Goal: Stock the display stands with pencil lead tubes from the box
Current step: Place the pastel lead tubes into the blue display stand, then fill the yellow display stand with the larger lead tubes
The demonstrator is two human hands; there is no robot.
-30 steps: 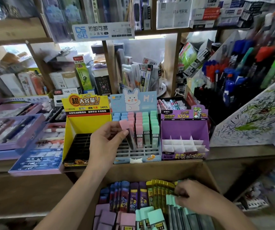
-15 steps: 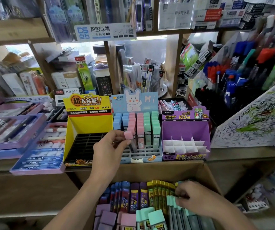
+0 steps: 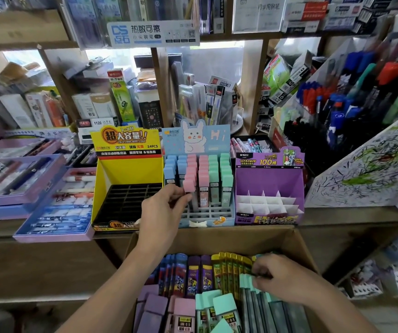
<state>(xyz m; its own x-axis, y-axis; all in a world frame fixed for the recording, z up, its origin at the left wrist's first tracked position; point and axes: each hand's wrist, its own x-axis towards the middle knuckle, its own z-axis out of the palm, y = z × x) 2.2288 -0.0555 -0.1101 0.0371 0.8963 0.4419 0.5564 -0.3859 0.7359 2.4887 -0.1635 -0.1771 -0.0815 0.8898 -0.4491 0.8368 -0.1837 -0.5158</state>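
Head view. Left hand point(image 3: 162, 212), fingers curled, thumb and fingertips pinching a pink-capped pencil lead tube w/ clear body point(image 3: 190, 188), held upright over the front rows of the pale-blue rabbit-print display stand w/ grey slot grid point(image 3: 205, 216); tube's lower end is at or just inside a slot, cannot tell which. Behind and to the right of that hand, the stand carries columns of blue-, pink- and mint-capped tubes; grid rows nearest the hand are vacant. Just left of the left hand: yellow cardboard display stand w/ black slotted insert point(image 3: 127, 186), slots unfilled. Right of the blue stand, well apart from both hands: purple cardboard display stand w/ white paper dividers point(image 3: 269, 186), cells unfilled. All three stands sit side by side on a wooden shelf point(image 3: 337, 212). Below the left hand, open brown cardboard box point(image 3: 217, 236) packed w/ lead tubes: purple, yellow, mint, pink, lilac. Right hand point(image 3: 282, 277) is inside the box at its right side, fingers bent down onto the mint-capped tubes point(image 3: 222, 306) and yellow tubes; whether it grips one cannot be told.
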